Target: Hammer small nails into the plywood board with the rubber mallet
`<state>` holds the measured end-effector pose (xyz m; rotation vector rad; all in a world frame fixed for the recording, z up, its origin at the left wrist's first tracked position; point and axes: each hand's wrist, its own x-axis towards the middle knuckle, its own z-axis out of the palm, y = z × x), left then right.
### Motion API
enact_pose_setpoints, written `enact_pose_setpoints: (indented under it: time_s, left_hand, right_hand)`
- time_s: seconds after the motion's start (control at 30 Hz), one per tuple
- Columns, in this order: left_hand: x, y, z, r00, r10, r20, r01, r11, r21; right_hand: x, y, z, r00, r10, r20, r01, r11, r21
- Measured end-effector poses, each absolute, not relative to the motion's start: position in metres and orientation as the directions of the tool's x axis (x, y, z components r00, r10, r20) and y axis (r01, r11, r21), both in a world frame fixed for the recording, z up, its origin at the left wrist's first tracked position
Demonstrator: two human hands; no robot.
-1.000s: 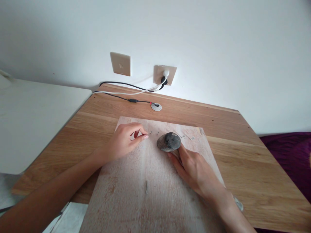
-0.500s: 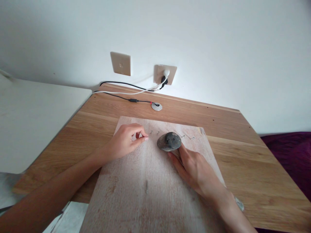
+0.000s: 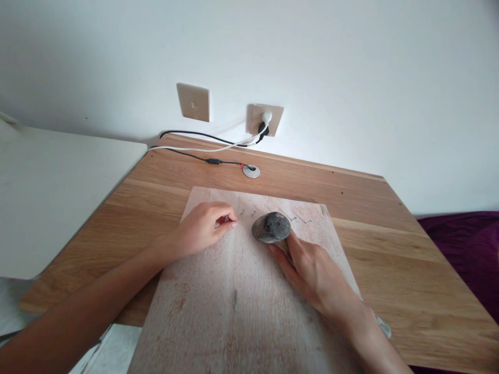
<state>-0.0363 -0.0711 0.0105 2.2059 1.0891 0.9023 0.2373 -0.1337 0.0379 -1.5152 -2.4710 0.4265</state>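
Note:
A whitish wooden board (image 3: pixel 202 311) lies on the desk under both hands. My right hand (image 3: pixel 312 265) grips a mallet (image 3: pixel 272 227) with a dark, worn head; the head rests on or just over the board, and most of the handle is hidden. My left hand (image 3: pixel 206 226) hovers at the board's left, thumb and fingertips pinched together, and anything between them is too small to make out. Between the left fingers and the mallet head, a nail (image 3: pixel 242 212) and another nail (image 3: pixel 253 212) stand in the board. Bent-looking nails (image 3: pixel 307 222) are right of the head. One loose nail (image 3: pixel 235 300) lies nearer me.
Behind the board, black and white cables (image 3: pixel 210 149) run across the wooden desk (image 3: pixel 390 270) to a wall socket (image 3: pixel 275 117). A cable grommet (image 3: pixel 251 171) sits in the desktop. A white surface (image 3: pixel 70 192) adjoins at left; purple cloth (image 3: pixel 463 254) is at right.
My left hand has shifted very slightly, its fingers curling a little tighter. My right hand, the mallet and the nails look the same.

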Motion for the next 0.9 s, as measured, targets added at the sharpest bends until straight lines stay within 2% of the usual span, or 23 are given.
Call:
enact_pose_setpoints:
  time_s: [0.1, 0.27, 0.47, 0.67, 0.9]
  left_hand:
    - [-0.035, -0.073, 0.01, 0.441, 0.828, 0.346, 0.494, -0.546, 0.677]
    - [-0.037, -0.073, 0.017, 0.306, 0.85, 0.429, 0.485, -0.527, 0.698]
    - [-0.039, -0.068, 0.012, 0.452, 0.831, 0.323, 0.494, -0.535, 0.685]
    - [-0.04, -0.068, 0.014, 0.333, 0.865, 0.376, 0.514, -0.501, 0.696]
    - [-0.041, -0.063, 0.012, 0.349, 0.856, 0.381, 0.537, -0.516, 0.668]
  right_hand:
    - [0.237, -0.133, 0.037, -0.447, 0.894, 0.03, 0.835, 0.428, -0.346]
    - [0.239, -0.134, 0.037, -0.446, 0.895, 0.008, 0.842, 0.422, -0.335]
    - [0.239, -0.134, 0.037, -0.451, 0.892, 0.014, 0.834, 0.427, -0.349]
    - [0.239, -0.133, 0.036, -0.448, 0.893, 0.035, 0.841, 0.434, -0.322]
    - [0.239, -0.134, 0.033, -0.434, 0.901, 0.014, 0.863, 0.42, -0.28]
